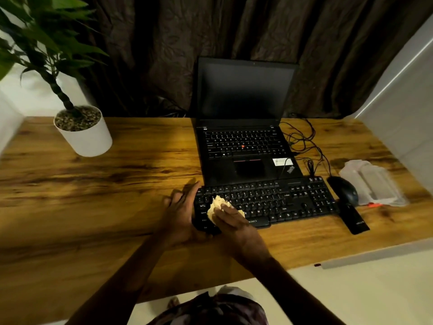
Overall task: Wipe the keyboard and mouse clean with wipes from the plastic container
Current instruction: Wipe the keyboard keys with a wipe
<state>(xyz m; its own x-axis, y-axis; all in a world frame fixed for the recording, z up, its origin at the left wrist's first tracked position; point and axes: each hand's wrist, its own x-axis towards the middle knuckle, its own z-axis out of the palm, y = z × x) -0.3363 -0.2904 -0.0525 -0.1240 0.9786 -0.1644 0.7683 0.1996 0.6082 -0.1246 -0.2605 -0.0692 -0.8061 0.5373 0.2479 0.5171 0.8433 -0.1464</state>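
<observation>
A black keyboard (281,202) lies across the wooden desk (105,184) in front of the laptop. My right hand (234,224) grips a crumpled pale wipe (216,207) and presses it on the keyboard's left keys. My left hand (180,212) rests against the keyboard's left end with its fingers fairly straight. A black mouse (345,190) sits just right of the keyboard. Beyond the mouse stands a clear plastic container (372,181) near the desk's right edge.
An open black laptop (246,137) with a dark screen sits behind the keyboard, with tangled cables (304,139) to its right. A potted plant in a white pot (86,134) stands at the back left. A flat black object (353,219) lies at the keyboard's right front corner.
</observation>
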